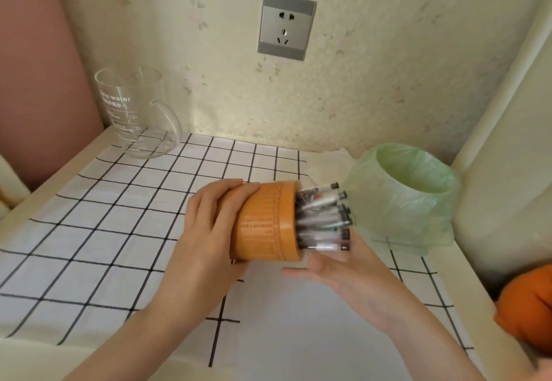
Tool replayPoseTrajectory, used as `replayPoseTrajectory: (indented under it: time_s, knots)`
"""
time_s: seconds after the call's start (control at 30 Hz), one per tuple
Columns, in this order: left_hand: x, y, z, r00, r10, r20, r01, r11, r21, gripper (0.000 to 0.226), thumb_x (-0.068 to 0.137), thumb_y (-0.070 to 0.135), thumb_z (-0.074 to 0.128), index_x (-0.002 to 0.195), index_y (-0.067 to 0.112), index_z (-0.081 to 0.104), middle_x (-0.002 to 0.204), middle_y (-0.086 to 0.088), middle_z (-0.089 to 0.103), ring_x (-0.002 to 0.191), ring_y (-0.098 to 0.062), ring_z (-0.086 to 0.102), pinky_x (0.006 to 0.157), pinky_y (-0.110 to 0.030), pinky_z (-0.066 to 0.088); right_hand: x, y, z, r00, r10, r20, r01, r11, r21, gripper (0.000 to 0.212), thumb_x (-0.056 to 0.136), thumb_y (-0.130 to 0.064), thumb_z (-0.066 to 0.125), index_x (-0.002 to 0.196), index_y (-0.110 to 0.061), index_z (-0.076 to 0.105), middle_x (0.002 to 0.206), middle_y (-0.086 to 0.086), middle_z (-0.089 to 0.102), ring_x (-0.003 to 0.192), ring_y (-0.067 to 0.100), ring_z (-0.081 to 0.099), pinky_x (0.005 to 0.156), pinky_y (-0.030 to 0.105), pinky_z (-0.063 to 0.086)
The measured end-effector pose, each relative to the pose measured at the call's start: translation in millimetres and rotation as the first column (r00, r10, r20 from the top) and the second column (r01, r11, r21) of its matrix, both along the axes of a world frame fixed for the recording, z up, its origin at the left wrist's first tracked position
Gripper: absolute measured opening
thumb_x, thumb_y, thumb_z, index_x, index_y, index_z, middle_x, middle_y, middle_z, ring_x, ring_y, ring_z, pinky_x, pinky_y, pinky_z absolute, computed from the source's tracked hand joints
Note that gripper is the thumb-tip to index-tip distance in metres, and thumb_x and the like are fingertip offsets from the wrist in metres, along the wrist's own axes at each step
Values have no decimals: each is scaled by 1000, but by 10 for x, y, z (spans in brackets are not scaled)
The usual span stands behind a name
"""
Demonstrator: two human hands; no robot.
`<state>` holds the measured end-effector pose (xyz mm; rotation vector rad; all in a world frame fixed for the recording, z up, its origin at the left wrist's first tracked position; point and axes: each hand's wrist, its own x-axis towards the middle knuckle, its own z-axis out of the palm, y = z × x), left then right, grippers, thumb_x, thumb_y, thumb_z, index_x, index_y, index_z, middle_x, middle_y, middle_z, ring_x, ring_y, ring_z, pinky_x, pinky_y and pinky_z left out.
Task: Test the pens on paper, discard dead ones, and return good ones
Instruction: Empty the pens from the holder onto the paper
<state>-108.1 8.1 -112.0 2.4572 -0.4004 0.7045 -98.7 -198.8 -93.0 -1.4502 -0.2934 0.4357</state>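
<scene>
Your left grip (209, 225) curls round the base end of the orange pen holder (268, 222), tipped on its side above the surface (35, 198), mouth pointing right. A bunch of pens (322, 219) sticks out of the mouth. Your right grip (337, 273) is spread, palm up, just under the pen ends; contact unclear. White paper (283, 336) lies on the checked cloth (104, 231) below. Green-lined bin (412, 195) just right of the pens. Glass mug (134, 111) back left.
</scene>
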Motion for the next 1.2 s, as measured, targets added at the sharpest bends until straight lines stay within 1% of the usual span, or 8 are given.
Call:
replayPoseTrajectory:
  time_s: [0.17,0.3,0.43,0.57,0.7,0.9,1.03,1.2]
  knots:
    - [-14,-23,22,1000,16,-1,-16,993,117,106,48,10,88,139,19,34,137,-6,37,127,-24,34,99,-32,34,-12,87,-20,999,1,-41,7,982,187,97,60,-48,83,141,-19,37,131,7,60,119,29,58,94,54,49]
    - [35,6,-47,996,-62,-60,70,989,130,105,54,10,87,142,20,31,142,-3,32,132,-20,27,102,-28,27,-5,133,-109,966,-132,-224,186,954,236,92,54,-47,88,132,-15,52,127,10,63,116,29,61,88,54,52]
    - [41,67,-54,980,-186,-68,194,971,138,95,64,22,82,143,22,30,144,3,31,133,-16,26,106,-27,27,-8,140,-170,931,-211,-299,292,921,257,52,72,-35,75,118,-13,65,121,11,66,110,27,64,87,57,52]
    - [-60,54,124,952,-267,-152,196,909,-368,74,75,51,61,141,37,30,137,22,38,132,-6,33,102,-14,33,-6,156,-175,936,-221,-273,297,912,282,42,77,-33,66,112,-11,69,120,15,65,109,29,64,85,54,54]
    - [-71,84,193,919,-234,-318,-66,703,-708,96,55,62,66,139,47,23,139,21,33,125,4,37,77,-14,48,13,225,-135,964,-141,-225,209,925,318,54,80,-43,67,123,-12,62,126,17,61,118,33,57,85,50,53]
    - [24,253,159,709,-495,-502,-201,540,-817,76,48,75,68,117,60,43,115,18,62,106,-9,62,98,-41,45,18,243,-164,985,-81,-152,126,942,312,49,79,-43,69,120,-16,66,123,12,64,113,26,61,85,45,53]
    - [-4,256,185,654,-594,-468,-185,474,-861,81,48,63,75,119,67,35,111,23,64,102,-6,64,93,-37,48,21,196,-160,980,-62,-186,119,942,312,55,78,-46,70,123,-14,63,125,15,62,117,29,58,84,44,53]
    - [-13,169,194,783,-436,-444,-184,519,-835,90,42,58,76,122,63,36,127,20,47,110,-8,57,72,-23,54,99,90,-133,953,-147,-264,198,963,182,69,71,-44,78,127,-9,59,128,17,61,119,32,57,85,45,55]
